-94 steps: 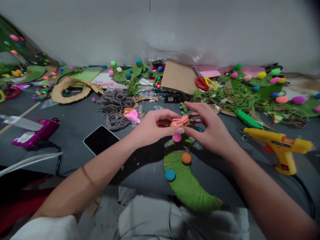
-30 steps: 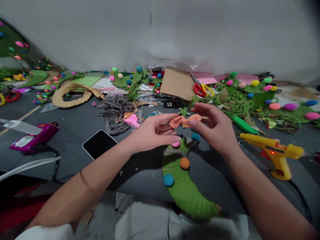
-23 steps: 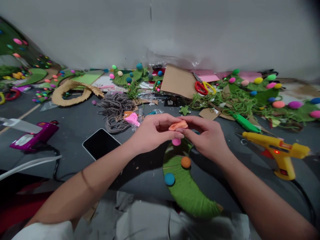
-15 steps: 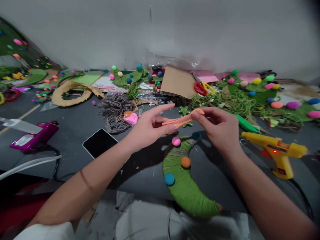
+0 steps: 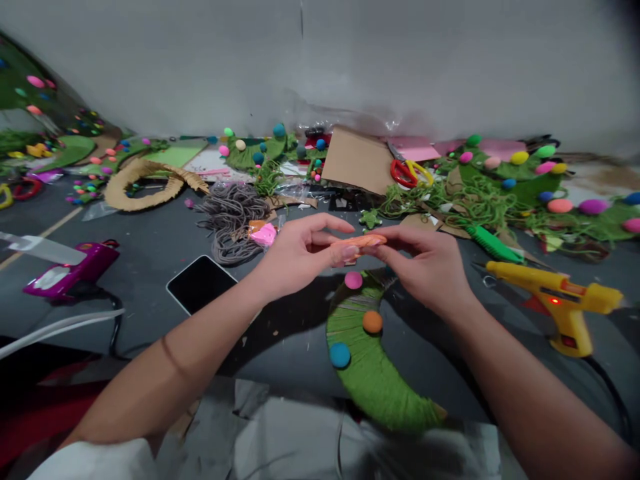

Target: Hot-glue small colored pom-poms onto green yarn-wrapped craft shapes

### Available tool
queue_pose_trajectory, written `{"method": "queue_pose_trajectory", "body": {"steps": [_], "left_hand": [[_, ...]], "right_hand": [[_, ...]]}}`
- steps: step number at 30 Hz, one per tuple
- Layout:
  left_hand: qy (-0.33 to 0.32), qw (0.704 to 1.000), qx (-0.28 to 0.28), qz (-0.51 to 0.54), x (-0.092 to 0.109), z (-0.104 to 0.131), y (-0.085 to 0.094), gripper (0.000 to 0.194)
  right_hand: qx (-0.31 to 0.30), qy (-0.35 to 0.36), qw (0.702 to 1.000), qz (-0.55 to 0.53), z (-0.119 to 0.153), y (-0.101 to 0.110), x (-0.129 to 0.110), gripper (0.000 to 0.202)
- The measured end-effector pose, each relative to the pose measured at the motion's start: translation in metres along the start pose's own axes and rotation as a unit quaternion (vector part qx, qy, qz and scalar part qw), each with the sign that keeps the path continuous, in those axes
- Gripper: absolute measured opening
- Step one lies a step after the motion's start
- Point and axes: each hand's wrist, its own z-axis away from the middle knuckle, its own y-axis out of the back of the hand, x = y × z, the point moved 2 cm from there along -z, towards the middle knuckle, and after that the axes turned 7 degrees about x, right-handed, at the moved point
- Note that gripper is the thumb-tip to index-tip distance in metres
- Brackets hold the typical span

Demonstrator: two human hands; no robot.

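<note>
My left hand (image 5: 310, 253) and my right hand (image 5: 427, 267) meet in front of me, both pinching a soft orange strip (image 5: 369, 239), which looks like felt and is folded up between the fingertips. Partly covered by the fingers, its exact shape is hard to make out. Just below the hands lies a crescent (image 5: 383, 383) wrapped in green yarn. On it sit a pink ball (image 5: 353, 279), an orange ball (image 5: 373, 322) and a blue ball (image 5: 340, 355). Behind the fingers is a small green star (image 5: 371, 219).
To the right, a yellow glue gun (image 5: 565, 293) with a lit red light lies near a green comb-like tool (image 5: 495, 243). Leftward are a phone (image 5: 200, 283), grey yarn (image 5: 233, 217) and a purple device (image 5: 75, 270). Scissors (image 5: 405, 173) rest on cardboard (image 5: 357, 160) behind.
The orange strip was stretched out between the hands and is now folded shorter. My right hand has moved left and slightly down, close to my left hand.
</note>
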Motion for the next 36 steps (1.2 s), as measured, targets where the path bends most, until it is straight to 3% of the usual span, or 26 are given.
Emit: {"method": "queue_pose_trajectory", "body": {"steps": [2,5,10,13,17,22,25,27,30,33,36], "left_hand": [[-0.014,1.0,0.008,0.003,0.002,-0.002,0.003,0.039],[-0.02,1.0,-0.005,-0.002,0.006,-0.002,0.003,0.05],[0.013,0.996,-0.068,0.06,0.003,0.003,-0.006,0.077],[0.013,0.997,-0.051,0.052,0.001,0.003,-0.007,0.071],[0.022,0.999,-0.016,0.04,0.002,0.001,-0.004,0.058],[0.015,0.999,0.016,0.029,0.006,-0.003,0.002,0.046],[0.001,1.0,-0.003,0.011,0.007,-0.002,0.003,0.051],[0.004,0.999,-0.044,0.026,0.006,0.001,0.0,0.062],[0.001,0.994,-0.09,0.069,0.005,0.005,-0.007,0.073],[0.008,0.995,-0.068,0.074,0.003,0.006,-0.011,0.072],[0.02,0.998,-0.022,0.058,0.001,0.004,-0.009,0.062]], "right_hand": [[0.038,-0.021,0.999,-0.008,-0.006,0.011,0.007,0.01],[0.063,-0.051,0.996,-0.027,-0.011,0.019,0.015,0.03],[-0.017,-0.009,0.999,-0.034,-0.002,0.0,0.007,0.057],[-0.05,0.049,0.997,-0.025,0.006,-0.012,-0.003,0.045],[-0.026,0.086,0.996,0.014,0.007,-0.01,-0.006,0.016],[0.064,0.007,0.998,-0.011,-0.004,0.01,0.005,0.01],[0.104,-0.033,0.993,-0.05,-0.009,0.019,0.011,0.031],[0.088,-0.043,0.992,-0.074,-0.009,0.016,0.012,0.047],[0.008,-0.041,0.996,-0.081,-0.003,0.002,0.009,0.057],[-0.054,-0.023,0.995,-0.075,0.004,-0.013,0.003,0.047],[-0.061,0.022,0.998,-0.023,0.007,-0.016,-0.003,0.026]]}}
